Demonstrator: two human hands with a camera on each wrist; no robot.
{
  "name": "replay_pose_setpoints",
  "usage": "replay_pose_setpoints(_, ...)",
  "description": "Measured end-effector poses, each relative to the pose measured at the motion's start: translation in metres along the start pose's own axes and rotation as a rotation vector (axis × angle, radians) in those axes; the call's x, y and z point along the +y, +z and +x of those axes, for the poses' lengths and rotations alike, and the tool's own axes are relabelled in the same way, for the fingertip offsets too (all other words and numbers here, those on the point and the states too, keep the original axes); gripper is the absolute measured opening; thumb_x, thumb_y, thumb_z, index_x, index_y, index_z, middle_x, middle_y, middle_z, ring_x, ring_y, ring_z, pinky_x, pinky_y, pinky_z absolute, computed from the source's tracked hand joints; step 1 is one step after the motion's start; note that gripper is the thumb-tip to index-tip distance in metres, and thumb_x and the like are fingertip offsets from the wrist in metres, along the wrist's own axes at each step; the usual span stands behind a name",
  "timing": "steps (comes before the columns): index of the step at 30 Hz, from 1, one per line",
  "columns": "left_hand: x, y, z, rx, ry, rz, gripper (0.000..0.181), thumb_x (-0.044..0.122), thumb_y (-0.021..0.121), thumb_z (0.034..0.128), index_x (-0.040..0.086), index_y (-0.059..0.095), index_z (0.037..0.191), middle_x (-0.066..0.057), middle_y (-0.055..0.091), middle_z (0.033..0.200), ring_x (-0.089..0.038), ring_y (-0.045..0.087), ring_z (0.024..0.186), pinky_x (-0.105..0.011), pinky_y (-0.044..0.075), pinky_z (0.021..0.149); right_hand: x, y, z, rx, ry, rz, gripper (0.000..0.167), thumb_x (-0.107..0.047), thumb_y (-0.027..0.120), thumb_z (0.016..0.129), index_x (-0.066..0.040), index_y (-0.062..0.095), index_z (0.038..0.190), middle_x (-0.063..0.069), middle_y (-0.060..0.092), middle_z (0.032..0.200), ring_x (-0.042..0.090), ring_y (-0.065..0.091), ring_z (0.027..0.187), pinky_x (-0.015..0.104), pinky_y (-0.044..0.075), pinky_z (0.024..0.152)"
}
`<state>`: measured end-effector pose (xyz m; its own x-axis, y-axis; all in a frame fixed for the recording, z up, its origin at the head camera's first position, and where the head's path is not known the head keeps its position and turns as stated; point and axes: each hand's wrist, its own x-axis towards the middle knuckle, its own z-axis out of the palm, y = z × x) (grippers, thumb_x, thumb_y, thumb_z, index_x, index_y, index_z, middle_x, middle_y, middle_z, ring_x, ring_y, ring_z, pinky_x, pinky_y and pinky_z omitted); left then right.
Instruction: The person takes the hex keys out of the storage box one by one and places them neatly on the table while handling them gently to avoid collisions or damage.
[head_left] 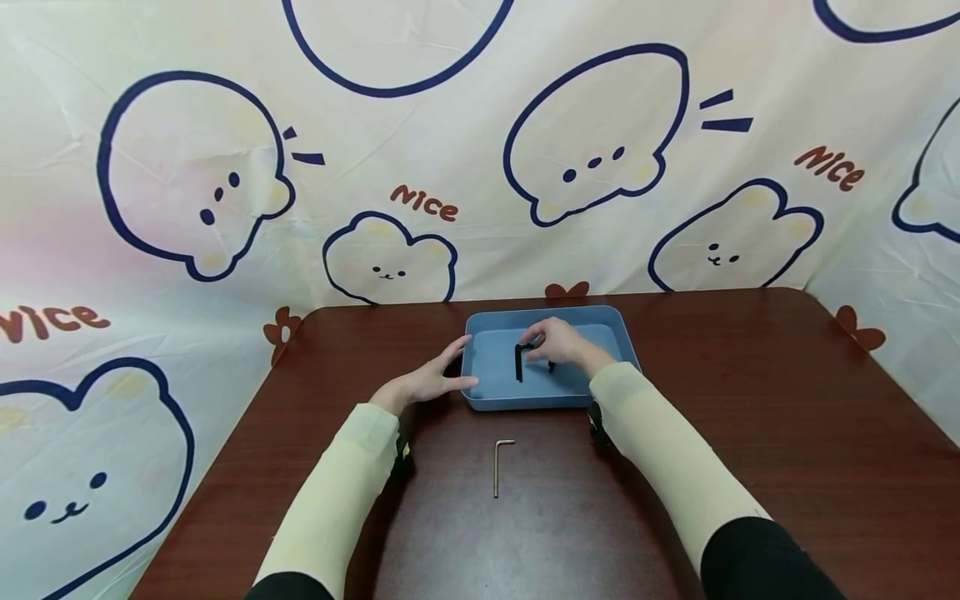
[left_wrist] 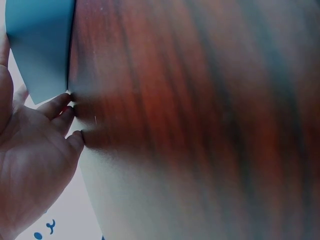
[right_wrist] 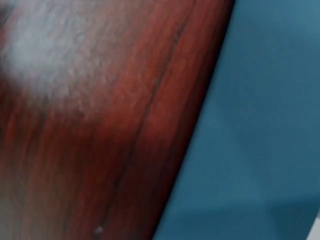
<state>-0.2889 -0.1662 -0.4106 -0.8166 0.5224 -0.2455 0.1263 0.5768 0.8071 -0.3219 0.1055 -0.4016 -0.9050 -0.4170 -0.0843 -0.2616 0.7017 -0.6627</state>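
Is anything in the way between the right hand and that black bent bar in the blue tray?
Nothing visible. The right hand has its fingertips at the upper end of the black bent bar, inside the blue tray. Another dark piece shows below the hand, off to the side.

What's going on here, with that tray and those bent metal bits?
A person's right hand is inside a blue tray, seemingly pinching a black hex key by its short end. Their left hand is spread against the tray's left side. A brass-coloured hex key lies on the wooden table, on the person's side of the tray.
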Motion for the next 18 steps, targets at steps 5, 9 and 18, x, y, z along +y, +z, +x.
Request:
replay_pose_setpoints(5, -0.0004, 0.0002, -0.0008, 0.001, 0.01, 0.0, 0.083, 0.03, 0.061, 0.0973, 0.021, 0.005, 0.157, -0.017, 0.011, 0.16, -0.034, 0.008, 0.146, -0.06, 0.009, 0.111, 0.0016, 0.0037, 0.0025, 0.005, 0.017, -0.01, 0.032, -0.012, 0.073, 0.088, -0.006, 0.069, 0.119, 0.012, 0.063, 0.121, 0.029, 0.057, 0.111, 0.041, 0.048, 0.088)
replay_pose_setpoints(9, -0.0011, 0.0003, -0.0002, 0.004, 0.014, -0.002, 0.083, 0.029, 0.061, 0.0975, 0.02, 0.005, 0.157, -0.018, 0.011, 0.16, -0.035, 0.008, 0.145, -0.061, 0.01, 0.11, 0.0017, 0.0051, 0.0028, 0.018, 0.02, -0.016, 0.031, -0.012, 0.073, 0.088, -0.005, 0.069, 0.118, 0.012, 0.063, 0.12, 0.029, 0.057, 0.111, 0.041, 0.048, 0.089)
replay_pose_setpoints(18, -0.0012, 0.0002, 0.0008, 0.002, 0.01, -0.005, 0.083, 0.026, 0.061, 0.0976, 0.018, 0.003, 0.157, -0.02, 0.01, 0.16, -0.038, 0.008, 0.145, -0.062, 0.009, 0.11, 0.0034, 0.0062, 0.0037, 0.022, 0.018, -0.025, 0.026, -0.01, 0.072, 0.089, -0.004, 0.07, 0.114, 0.012, 0.064, 0.116, 0.028, 0.057, 0.111, 0.042, 0.046, 0.092)
